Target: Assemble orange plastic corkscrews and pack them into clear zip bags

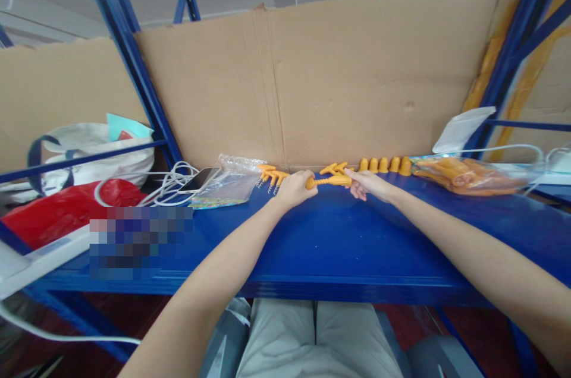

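Note:
An orange ridged plastic corkscrew part (329, 180) is held level between my two hands above the blue shelf. My left hand (294, 189) is closed around its left end. The fingertips of my right hand (368, 184) pinch the wider right end, with the lower fingers loosely curled. Just left of my left hand lie several orange corkscrew handles (273, 176) with metal spirals. Behind the held part are other orange pieces (333, 167). A row of several orange cup-shaped caps (384, 165) stands along the back, beyond my right hand.
A clear bag of orange parts (470, 175) lies at the right. On the left are clear plastic bags (229, 185), a phone (200, 180), white cables (167, 185) and a red bag (75, 208). Cardboard (357, 75) walls the back; the blue shelf (334, 241) has a front edge.

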A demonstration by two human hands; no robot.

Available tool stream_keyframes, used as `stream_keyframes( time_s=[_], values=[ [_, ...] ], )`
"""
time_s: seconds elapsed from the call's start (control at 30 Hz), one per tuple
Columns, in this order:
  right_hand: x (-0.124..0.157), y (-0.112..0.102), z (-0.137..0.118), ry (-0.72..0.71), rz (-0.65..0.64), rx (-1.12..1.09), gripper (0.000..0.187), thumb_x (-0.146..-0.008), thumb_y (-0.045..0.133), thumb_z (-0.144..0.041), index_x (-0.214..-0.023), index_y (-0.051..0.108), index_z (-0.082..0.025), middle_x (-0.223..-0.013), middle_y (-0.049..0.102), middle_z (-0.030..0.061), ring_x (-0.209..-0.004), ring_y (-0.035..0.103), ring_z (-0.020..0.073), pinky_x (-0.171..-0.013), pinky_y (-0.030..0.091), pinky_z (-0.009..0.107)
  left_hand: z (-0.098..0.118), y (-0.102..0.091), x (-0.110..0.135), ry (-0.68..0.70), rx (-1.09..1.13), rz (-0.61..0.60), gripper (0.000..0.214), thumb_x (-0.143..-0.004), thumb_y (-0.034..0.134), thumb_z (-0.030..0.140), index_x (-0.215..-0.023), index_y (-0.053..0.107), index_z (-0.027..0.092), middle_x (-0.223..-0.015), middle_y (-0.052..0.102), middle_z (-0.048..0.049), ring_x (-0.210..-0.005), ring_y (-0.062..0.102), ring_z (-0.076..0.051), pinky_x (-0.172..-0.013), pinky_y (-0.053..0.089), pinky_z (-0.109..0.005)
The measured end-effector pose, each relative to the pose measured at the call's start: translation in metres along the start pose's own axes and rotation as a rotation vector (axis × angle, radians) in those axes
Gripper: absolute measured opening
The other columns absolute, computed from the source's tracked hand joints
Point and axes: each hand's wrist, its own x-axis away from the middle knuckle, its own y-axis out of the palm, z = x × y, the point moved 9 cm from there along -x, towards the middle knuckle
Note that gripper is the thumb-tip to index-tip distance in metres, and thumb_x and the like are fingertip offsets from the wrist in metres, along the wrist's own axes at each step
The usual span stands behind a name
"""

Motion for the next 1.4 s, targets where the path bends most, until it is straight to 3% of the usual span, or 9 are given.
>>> stream_keyframes(
  time_s=[0.13,0.23,0.37,0.47,0.6,0.83,1.4],
  values=[
    [-0.002,-0.001,0.006,0.053,0.028,0.036,0.06,-0.084,0.037,-0.07,-0.062,0.054,-0.017,-0.037,0.05,0.0006,-0.027,0.039,0.0063,-0.027,0.028,0.018,0.001,-0.001,0.0,-0.008,0.006,-0.012,0.029,-0.076,0.056,0.027,-0.103,0.062,0.02,-0.101,0.068,-0.0059,-0.095,0.064,-0.022,-0.08,0.049,-0.03],
    [-0.001,-0.002,0.009,0.1,0.016,0.034,0.062,-0.084,0.034,-0.07,-0.07,0.058,-0.015,-0.044,0.056,0.0038,-0.029,0.043,0.0075,-0.027,0.028,0.019,0.001,-0.001,0.0,-0.021,0.0,-0.019,0.029,-0.076,0.056,0.027,-0.104,0.062,0.02,-0.102,0.068,-0.006,-0.096,0.064,-0.023,-0.08,0.049,-0.03],
    [0.003,-0.002,0.003,0.056,-0.051,-0.041,0.041,-0.084,0.053,-0.057,-0.095,0.059,-0.018,-0.075,0.069,0.0073,-0.045,0.056,0.0097,-0.036,0.04,0.019,-0.002,0.0,-0.001,-0.039,-0.015,-0.031,0.03,-0.075,0.056,0.028,-0.103,0.063,0.021,-0.102,0.069,-0.006,-0.095,0.064,-0.023,-0.08,0.049,-0.03],
    [0.005,-0.003,-0.002,-0.001,-0.064,-0.064,0.032,-0.078,0.066,-0.041,-0.099,0.057,-0.019,-0.085,0.069,0.0066,-0.053,0.059,0.0092,-0.042,0.044,0.019,-0.003,0.0,-0.001,-0.045,-0.021,-0.031,0.03,-0.075,0.056,0.028,-0.103,0.063,0.021,-0.101,0.069,-0.0059,-0.094,0.064,-0.023,-0.079,0.049,-0.029],
    [0.006,-0.003,-0.003,0.004,-0.048,-0.058,0.026,-0.078,0.067,-0.039,-0.085,0.058,-0.016,-0.074,0.066,0.0044,-0.052,0.057,0.0084,-0.043,0.042,0.019,-0.003,0.0,-0.001,-0.034,-0.016,-0.018,0.029,-0.075,0.055,0.028,-0.102,0.063,0.02,-0.1,0.069,-0.0059,-0.093,0.064,-0.023,-0.077,0.049,-0.029],
    [0.008,0.0,-0.005,0.008,-0.051,-0.023,0.044,-0.077,0.06,-0.058,-0.063,0.053,-0.016,-0.055,0.057,0.0025,-0.045,0.051,0.0084,-0.042,0.038,0.021,-0.001,-0.001,0.001,-0.023,-0.006,-0.015,0.027,-0.075,0.055,0.028,-0.1,0.064,0.021,-0.098,0.069,-0.0055,-0.092,0.064,-0.022,-0.078,0.049,-0.028],
    [0.004,-0.004,-0.009,-0.056,0.013,-0.068,0.043,-0.077,0.059,-0.057,-0.061,0.051,-0.018,-0.043,0.045,-0.0024,-0.038,0.038,0.0072,-0.037,0.028,0.022,0.0,-0.002,0.001,0.011,-0.001,0.03,0.026,-0.076,0.055,0.029,-0.099,0.064,0.021,-0.096,0.069,-0.0047,-0.089,0.065,-0.021,-0.075,0.049,-0.028]
  ],
)
